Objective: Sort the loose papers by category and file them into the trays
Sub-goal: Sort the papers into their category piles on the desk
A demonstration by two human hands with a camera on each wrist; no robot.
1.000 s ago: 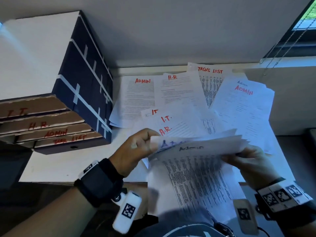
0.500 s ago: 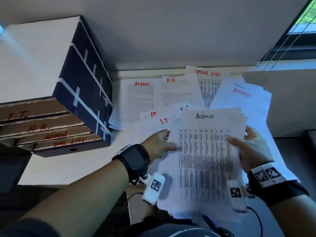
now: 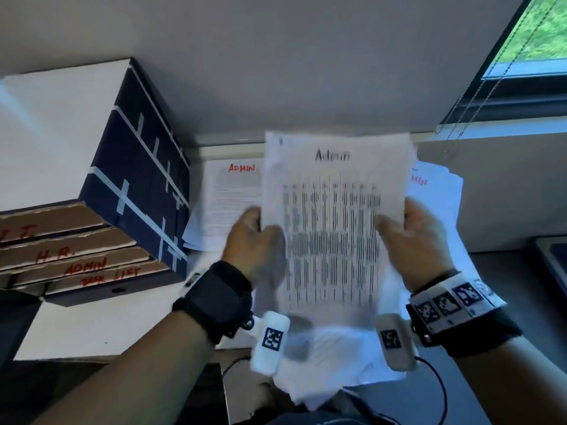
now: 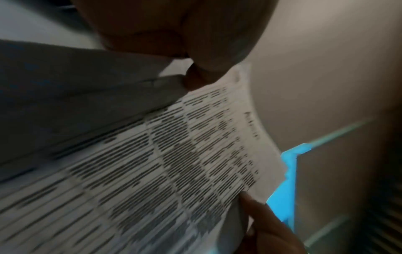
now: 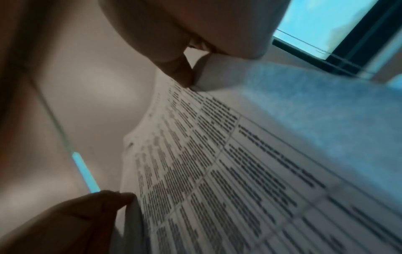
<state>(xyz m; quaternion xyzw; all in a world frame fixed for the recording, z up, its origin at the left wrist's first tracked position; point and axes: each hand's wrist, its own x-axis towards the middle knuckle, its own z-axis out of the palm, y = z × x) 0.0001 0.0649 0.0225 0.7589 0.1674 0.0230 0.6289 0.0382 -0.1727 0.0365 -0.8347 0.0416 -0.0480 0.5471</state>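
The stack of trays stands at the left of the desk, against the wall, with loose papers spread on the desk to its right. In front of those papers, raised above them, is the Admin sheet, held between the left hand on its left edge and the right hand on its right edge. A window lies at the far right, behind the desk.
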